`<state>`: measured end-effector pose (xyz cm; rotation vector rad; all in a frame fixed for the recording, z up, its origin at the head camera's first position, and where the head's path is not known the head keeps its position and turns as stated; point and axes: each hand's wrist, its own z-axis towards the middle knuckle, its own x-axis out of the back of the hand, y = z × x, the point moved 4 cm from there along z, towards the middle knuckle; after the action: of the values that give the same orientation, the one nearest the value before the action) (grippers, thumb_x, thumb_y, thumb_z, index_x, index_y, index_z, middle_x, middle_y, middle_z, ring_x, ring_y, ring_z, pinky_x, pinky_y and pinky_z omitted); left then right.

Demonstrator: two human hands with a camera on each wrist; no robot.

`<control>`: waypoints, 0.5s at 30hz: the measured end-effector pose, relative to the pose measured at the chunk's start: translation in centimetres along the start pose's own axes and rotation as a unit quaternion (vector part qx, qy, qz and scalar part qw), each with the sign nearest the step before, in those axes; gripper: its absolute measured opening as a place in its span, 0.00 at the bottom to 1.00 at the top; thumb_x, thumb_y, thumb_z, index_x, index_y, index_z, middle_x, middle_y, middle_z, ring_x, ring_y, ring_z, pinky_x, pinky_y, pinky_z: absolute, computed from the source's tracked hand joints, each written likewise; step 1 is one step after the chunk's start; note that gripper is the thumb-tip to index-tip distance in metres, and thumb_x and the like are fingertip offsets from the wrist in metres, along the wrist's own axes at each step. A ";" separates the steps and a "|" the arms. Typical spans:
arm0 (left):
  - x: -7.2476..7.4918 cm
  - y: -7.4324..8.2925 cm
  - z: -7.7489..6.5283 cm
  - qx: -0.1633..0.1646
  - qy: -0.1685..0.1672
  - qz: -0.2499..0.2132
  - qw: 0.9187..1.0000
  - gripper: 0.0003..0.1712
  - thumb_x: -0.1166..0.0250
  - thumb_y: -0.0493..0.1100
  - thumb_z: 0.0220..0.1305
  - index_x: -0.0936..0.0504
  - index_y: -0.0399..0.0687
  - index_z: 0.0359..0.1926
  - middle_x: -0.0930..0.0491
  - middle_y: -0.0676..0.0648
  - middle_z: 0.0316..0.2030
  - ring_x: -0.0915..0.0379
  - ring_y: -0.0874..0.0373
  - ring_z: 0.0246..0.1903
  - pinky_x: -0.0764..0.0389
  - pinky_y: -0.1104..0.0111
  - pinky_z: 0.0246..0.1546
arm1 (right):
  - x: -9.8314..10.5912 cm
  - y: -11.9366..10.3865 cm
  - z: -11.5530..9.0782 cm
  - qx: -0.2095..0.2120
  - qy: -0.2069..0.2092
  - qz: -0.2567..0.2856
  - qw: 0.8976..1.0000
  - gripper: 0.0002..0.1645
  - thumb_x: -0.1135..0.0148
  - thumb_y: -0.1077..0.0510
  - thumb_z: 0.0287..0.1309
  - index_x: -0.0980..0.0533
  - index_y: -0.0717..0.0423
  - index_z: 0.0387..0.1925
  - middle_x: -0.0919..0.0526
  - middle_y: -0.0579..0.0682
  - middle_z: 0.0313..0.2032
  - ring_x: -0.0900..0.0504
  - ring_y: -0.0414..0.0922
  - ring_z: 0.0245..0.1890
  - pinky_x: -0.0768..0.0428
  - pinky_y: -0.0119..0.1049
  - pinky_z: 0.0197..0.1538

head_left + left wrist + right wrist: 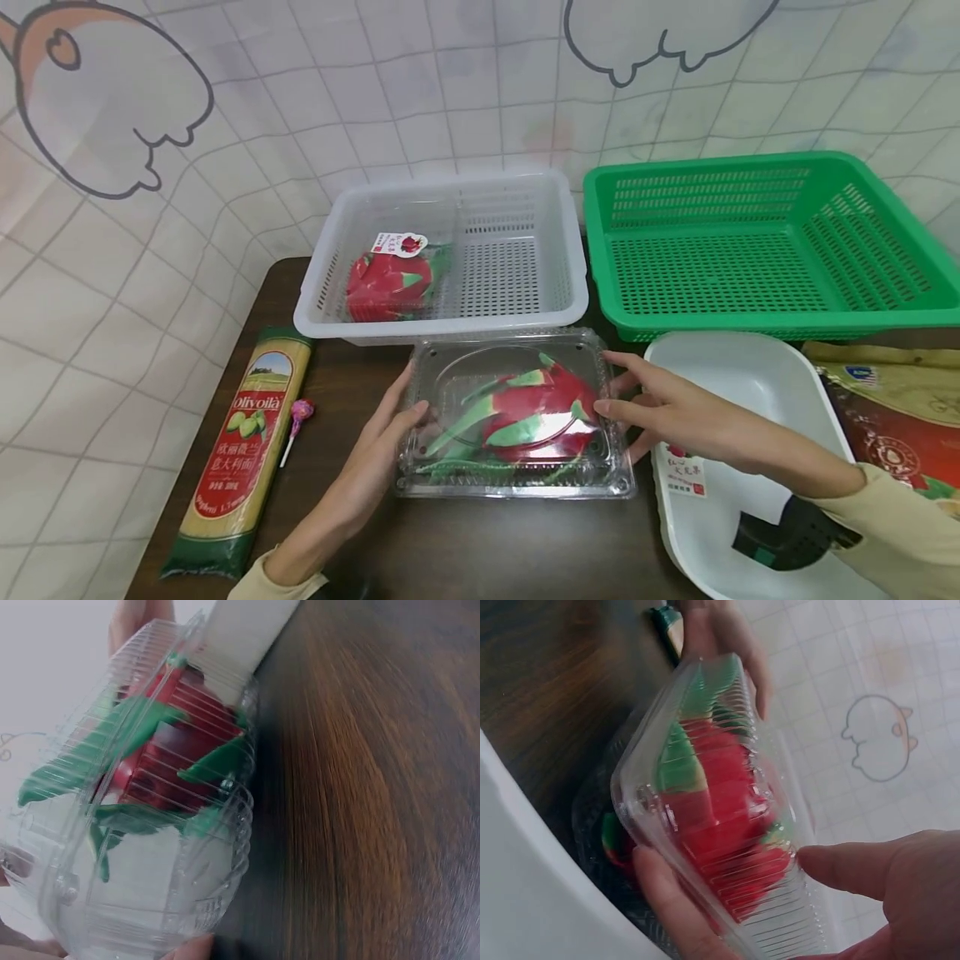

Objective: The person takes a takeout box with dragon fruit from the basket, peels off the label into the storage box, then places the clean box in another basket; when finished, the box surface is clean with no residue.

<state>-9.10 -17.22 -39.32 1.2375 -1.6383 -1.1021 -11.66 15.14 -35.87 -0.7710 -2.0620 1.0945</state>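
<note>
A clear plastic clamshell box (457, 379) with a toy-like red and green dragon fruit (536, 408) inside is held between both hands over the dark table. My left hand (378, 450) grips the box's left side, thumb near the top edge. At the opposite side, my right hand (660, 408) holds it with the thumb on the lid edge and the fingers along the side wall. In the right wrist view, the thumb and a finger pinch the ribbed box wall (727, 772). The lid lies over the fruit.
Behind stand a white basket (442, 327) with another boxed dragon fruit (390, 283), and a green basket (750, 321). A white tray (738, 367) with a label card (684, 473) and a red-gold bag (892, 417) lie right. Spaghetti (243, 450) and a lollipop (302, 410) lie left.
</note>
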 end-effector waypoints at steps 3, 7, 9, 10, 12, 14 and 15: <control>0.1 0.0 -0.4 0.016 0.004 -0.015 1.000 0.39 0.50 0.55 0.81 0.57 0.67 0.85 0.44 0.42 0.76 0.29 0.46 0.65 0.48 0.37 0.73 | -0.1 0.1 0.0 0.011 0.006 0.016 1.000 0.54 0.39 0.50 0.76 0.61 0.65 0.82 0.32 0.69 0.62 0.11 0.51 0.32 0.19 0.60 0.58; 0.1 0.1 -0.8 0.035 0.012 -0.020 0.999 0.40 0.50 0.59 0.81 0.58 0.71 0.84 0.34 0.41 0.71 0.24 0.50 0.61 0.47 0.33 0.71 | -0.2 0.0 -0.3 0.036 0.009 0.053 0.998 0.52 0.38 0.52 0.75 0.59 0.67 0.82 0.29 0.66 0.59 0.12 0.53 0.31 0.14 0.50 0.51; 0.2 0.2 -1.0 0.046 0.015 -0.020 0.999 0.40 0.50 0.60 0.80 0.58 0.73 0.84 0.27 0.39 0.66 0.24 0.50 0.61 0.46 0.31 0.70 | -0.3 -0.1 -0.4 0.047 0.010 0.070 0.996 0.52 0.38 0.53 0.75 0.58 0.67 0.82 0.28 0.65 0.57 0.13 0.54 0.31 0.13 0.45 0.48; 0.2 0.2 -1.1 0.050 0.016 -0.018 0.998 0.40 0.50 0.61 0.80 0.59 0.74 0.84 0.25 0.39 0.64 0.24 0.50 0.62 0.46 0.29 0.69 | -0.3 -0.2 -0.5 0.050 0.011 0.075 0.996 0.52 0.38 0.53 0.74 0.57 0.67 0.82 0.28 0.64 0.56 0.13 0.54 0.31 0.13 0.44 0.47; 0.2 0.4 -1.3 0.055 0.016 -0.015 0.998 0.40 0.51 0.62 0.80 0.59 0.77 0.83 0.23 0.41 0.63 0.26 0.48 0.64 0.46 0.26 0.66 | -0.2 -0.4 -0.7 0.056 0.013 0.085 0.995 0.52 0.37 0.53 0.74 0.56 0.66 0.82 0.28 0.64 0.56 0.13 0.54 0.31 0.12 0.43 0.45; 0.2 0.7 -1.6 0.061 0.015 -0.018 0.998 0.40 0.50 0.63 0.79 0.59 0.81 0.82 0.23 0.41 0.62 0.29 0.46 0.67 0.41 0.28 0.64 | -0.1 -0.5 -1.0 0.058 0.016 0.088 0.994 0.52 0.36 0.52 0.74 0.55 0.65 0.82 0.28 0.64 0.56 0.13 0.55 0.31 0.12 0.43 0.45; 0.1 0.8 -1.7 0.061 0.014 -0.019 0.998 0.39 0.50 0.63 0.79 0.59 0.83 0.82 0.23 0.41 0.62 0.32 0.45 0.69 0.38 0.30 0.63 | 0.0 -0.6 -1.1 0.059 0.018 0.089 0.994 0.52 0.36 0.52 0.73 0.55 0.64 0.82 0.28 0.64 0.56 0.13 0.55 0.30 0.12 0.44 0.45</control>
<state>-7.73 -17.54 -38.01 1.3624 -1.6882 -1.0156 -10.91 15.35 -34.88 -0.9216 -1.9087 1.2781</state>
